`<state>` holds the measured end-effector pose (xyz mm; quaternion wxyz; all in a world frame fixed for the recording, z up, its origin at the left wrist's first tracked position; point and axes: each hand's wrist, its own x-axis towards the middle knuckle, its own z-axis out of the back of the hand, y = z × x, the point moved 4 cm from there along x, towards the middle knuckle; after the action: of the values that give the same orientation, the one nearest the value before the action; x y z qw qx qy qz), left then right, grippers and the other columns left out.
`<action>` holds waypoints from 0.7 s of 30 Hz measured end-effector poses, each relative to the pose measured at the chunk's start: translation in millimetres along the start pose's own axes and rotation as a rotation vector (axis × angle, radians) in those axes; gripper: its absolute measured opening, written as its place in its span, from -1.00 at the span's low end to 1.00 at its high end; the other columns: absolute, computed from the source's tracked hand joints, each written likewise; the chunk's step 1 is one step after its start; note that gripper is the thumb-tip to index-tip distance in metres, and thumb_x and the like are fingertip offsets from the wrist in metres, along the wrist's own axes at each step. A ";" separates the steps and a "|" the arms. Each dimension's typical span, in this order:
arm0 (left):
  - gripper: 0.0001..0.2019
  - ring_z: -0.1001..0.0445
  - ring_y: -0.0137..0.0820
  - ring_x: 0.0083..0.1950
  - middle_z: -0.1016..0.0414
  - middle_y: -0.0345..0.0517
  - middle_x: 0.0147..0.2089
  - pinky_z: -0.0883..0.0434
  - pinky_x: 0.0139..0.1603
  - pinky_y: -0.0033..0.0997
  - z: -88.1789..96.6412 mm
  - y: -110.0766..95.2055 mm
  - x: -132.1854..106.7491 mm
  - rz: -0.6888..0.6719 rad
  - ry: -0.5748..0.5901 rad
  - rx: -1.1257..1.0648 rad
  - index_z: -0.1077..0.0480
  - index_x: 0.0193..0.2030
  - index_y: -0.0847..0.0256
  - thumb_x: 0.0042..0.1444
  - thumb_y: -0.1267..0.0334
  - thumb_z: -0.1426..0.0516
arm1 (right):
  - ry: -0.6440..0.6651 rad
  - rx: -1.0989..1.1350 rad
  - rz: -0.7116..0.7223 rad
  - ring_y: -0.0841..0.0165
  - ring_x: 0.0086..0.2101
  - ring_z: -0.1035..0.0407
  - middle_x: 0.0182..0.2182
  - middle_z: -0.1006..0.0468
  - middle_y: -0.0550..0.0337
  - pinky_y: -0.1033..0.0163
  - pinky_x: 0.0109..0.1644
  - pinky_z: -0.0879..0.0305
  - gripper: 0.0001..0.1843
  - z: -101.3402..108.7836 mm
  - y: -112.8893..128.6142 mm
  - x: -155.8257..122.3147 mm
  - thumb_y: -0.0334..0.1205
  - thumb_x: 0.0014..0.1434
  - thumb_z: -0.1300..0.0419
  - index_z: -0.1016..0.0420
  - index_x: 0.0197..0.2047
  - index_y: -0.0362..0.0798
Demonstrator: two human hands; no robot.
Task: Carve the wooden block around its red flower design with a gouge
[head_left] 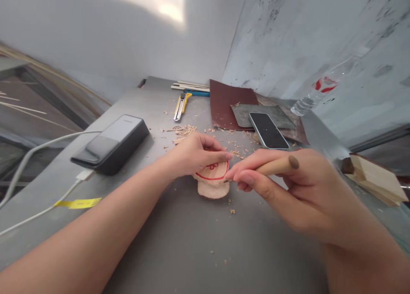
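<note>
Wood piece [214,173], rounded tab [213,190] nearward

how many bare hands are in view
2. The left bare hand, near the middle, holds a pale wooden piece with red markings; the right bare hand, to its right, grips a round tan wooden handle. No others show.

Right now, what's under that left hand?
The left hand lies over a pale wooden piece with red markings. Its near part shows; whatever the hand covers can't be seen.
</note>
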<state>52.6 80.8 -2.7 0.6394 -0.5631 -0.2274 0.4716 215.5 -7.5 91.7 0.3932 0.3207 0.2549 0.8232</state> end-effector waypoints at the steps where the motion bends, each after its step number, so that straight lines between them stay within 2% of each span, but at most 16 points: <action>1: -0.70 -0.33 -0.51 -0.44 -0.50 -0.25 -0.45 -0.23 -0.51 -0.56 0.2 0.3 -0.1 0.004 -0.001 0.005 -0.66 -0.31 0.17 0.03 -0.03 -0.40 | 0.004 -0.003 0.007 0.39 -0.39 -0.56 -0.28 -0.74 0.19 0.29 -0.34 -0.40 -0.78 -0.4 -0.7 0.4 -0.33 0.41 -0.24 -0.52 -0.32 -0.05; 10: -0.71 -0.43 -0.45 -0.35 -0.59 -0.22 -0.39 -0.32 -0.42 -0.51 0.2 2.5 2.4 -0.006 -0.001 0.007 -0.69 -0.28 0.15 0.03 -0.04 -0.39 | 0.008 -0.015 0.038 0.46 -0.40 -0.54 -0.28 -0.73 0.25 0.34 -0.34 -0.40 -0.79 -0.8 -2.3 -1.3 -0.34 0.42 -0.24 -0.50 -0.32 -0.06; 15: -0.71 -0.45 -0.41 -0.35 -0.59 -0.18 -0.37 -0.34 -0.38 -0.46 -1.0 4.4 4.4 -0.039 0.009 -0.016 -0.70 -0.26 0.15 0.04 -0.02 -0.38 | 0.039 -0.053 0.024 0.47 -0.43 -0.51 -0.30 -0.73 0.25 0.36 -0.37 -0.38 -0.79 -1.5 -0.5 1.3 -0.32 0.44 -0.22 -0.56 -0.28 -0.06; 21: -0.74 -0.40 -0.46 -0.38 -0.56 -0.22 -0.41 -0.29 -0.41 -0.49 -2.2 2.2 3.5 -0.034 -0.006 -0.014 -0.69 -0.30 0.17 0.04 0.02 -0.39 | 0.047 -0.034 -0.070 0.47 -0.44 -0.47 -0.28 -0.73 0.28 0.35 -0.42 -0.33 -0.76 -3.0 -4.6 1.8 -0.23 0.44 -0.25 -0.56 -0.31 -0.01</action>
<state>55.3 82.5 -6.1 0.6427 -0.5621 -0.2423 0.4607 214.6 -4.0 87.2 0.4212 0.2856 0.2611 0.8203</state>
